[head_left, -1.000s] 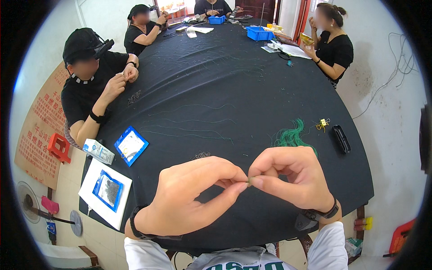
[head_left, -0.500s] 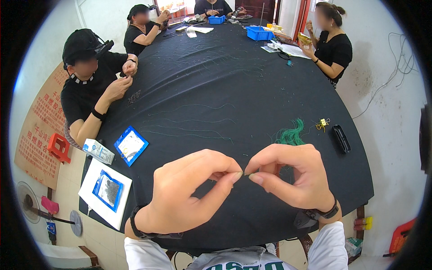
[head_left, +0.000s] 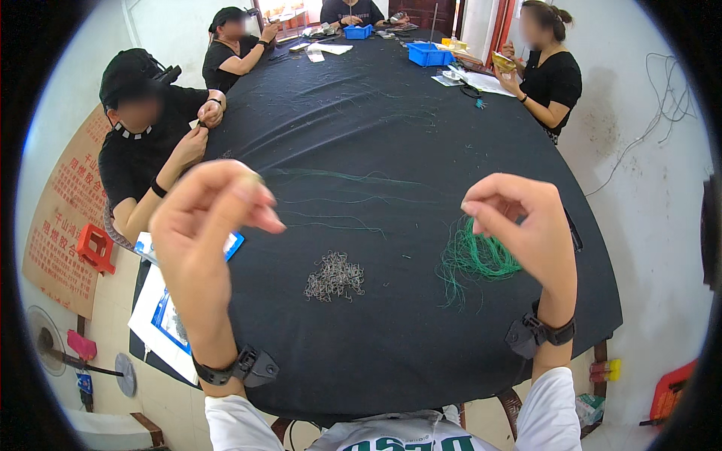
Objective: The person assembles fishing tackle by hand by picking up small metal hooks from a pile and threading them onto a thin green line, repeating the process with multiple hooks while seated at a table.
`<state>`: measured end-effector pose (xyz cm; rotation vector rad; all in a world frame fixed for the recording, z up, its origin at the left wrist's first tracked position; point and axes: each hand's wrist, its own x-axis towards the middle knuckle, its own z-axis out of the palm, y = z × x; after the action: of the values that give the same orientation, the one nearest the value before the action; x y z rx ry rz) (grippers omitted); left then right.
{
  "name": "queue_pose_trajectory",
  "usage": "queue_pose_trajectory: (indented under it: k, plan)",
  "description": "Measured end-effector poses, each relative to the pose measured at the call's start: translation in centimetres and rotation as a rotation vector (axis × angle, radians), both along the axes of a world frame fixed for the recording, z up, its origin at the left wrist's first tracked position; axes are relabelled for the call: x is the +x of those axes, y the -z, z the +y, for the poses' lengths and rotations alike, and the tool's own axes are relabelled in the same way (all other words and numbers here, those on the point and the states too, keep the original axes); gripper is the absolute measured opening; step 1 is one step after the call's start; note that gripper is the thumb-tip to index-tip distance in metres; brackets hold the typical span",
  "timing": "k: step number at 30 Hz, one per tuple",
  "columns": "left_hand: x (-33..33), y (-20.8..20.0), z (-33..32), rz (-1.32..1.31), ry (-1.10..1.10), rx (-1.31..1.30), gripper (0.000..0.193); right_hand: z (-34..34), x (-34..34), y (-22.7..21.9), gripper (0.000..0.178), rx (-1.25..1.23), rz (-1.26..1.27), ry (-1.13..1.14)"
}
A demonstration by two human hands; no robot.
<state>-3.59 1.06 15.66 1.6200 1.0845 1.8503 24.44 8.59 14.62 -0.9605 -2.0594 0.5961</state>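
My left hand (head_left: 214,225) is raised on the left, blurred by motion, with thumb and fingers pinched together. My right hand (head_left: 526,222) is raised above a bundle of loose green thread (head_left: 481,254), its thumb and forefinger closed in a pinch. A faint, thin green thread (head_left: 398,183) seems to run between the two pinches; its ends are too fine to see. On the cloth between my forearms lies a pile of small metal hooks (head_left: 335,276). More single threads (head_left: 331,224) lie stretched out farther off.
Black cloth (head_left: 421,353) covers the table. Blue-edged packets and a white board (head_left: 147,319) lie at left, partly behind my arm. A dark case (head_left: 575,233) shows behind my right hand. Co-workers sit along both sides and the far end, near blue bins (head_left: 431,55).
My hands were fingertip to fingertip at the centre; they have moved wide apart and upward. This uncovers the hook pile and more of the thread bundle.
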Motion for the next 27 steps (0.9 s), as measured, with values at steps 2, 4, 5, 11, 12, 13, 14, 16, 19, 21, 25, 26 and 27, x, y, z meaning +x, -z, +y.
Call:
queue_pose_trajectory:
  k: [2, 4, 5, 11, 12, 13, 14, 16, 19, 21, 25, 26, 27]
  plan:
    - [-2.1, -0.1, 0.9, -0.085, -0.034, 0.033, 0.018, 1.7, 0.9, 0.4, 0.009, -0.141, 0.062, -0.076]
    - [-4.0, -0.1, 1.4, -0.145, -0.085, 0.037, 0.019, 2.9, 1.4, 0.1, 0.011, -0.253, 0.046, -0.092]
    - [-5.2, -0.3, 1.3, -0.197, -0.146, 0.042, 0.020, 3.5, 1.4, 0.0, 0.012, -0.365, 0.034, -0.120]
    - [-8.3, -0.3, 1.1, -0.238, -0.182, 0.051, 0.023, 6.3, 1.9, 1.7, 0.017, -0.464, 0.091, -0.225]
    - [-8.4, -0.5, 1.1, -0.241, -0.204, 0.064, 0.022, 6.5, 2.0, 1.9, 0.018, -0.494, 0.100, -0.250]
    - [-8.5, -0.6, 1.0, -0.243, -0.226, 0.077, 0.022, 6.7, 2.0, 2.0, 0.018, -0.494, 0.100, -0.252]
    - [-8.7, -0.6, 0.9, -0.243, -0.229, 0.077, 0.022, 6.8, 2.1, 2.1, 0.017, -0.496, 0.100, -0.245]
    - [-8.8, -0.7, 0.9, -0.254, -0.253, 0.072, 0.022, 6.9, 2.3, 2.1, 0.016, -0.497, 0.099, -0.239]
    - [-8.9, -0.8, 0.7, -0.257, -0.235, 0.066, 0.022, 6.9, 2.1, 2.2, 0.015, -0.458, 0.058, -0.181]
    - [-7.7, -0.4, 1.2, -0.253, -0.174, 0.025, 0.023, 6.5, 1.8, 2.3, 0.012, -0.383, 0.063, -0.037]
    - [-1.7, 0.7, 1.8, -0.101, 0.016, -0.152, 0.019, 1.5, -0.4, 1.4, 0.008, 0.193, -0.155, 0.020]
    - [-0.7, 0.9, 1.5, -0.034, 0.107, -0.231, 0.016, 0.2, -1.6, 1.6, 0.007, 0.253, -0.100, -0.044]
    - [0.6, 1.5, 1.5, -0.084, 0.214, -0.305, 0.013, -1.0, -2.4, 1.5, 0.007, 0.347, -0.076, -0.116]
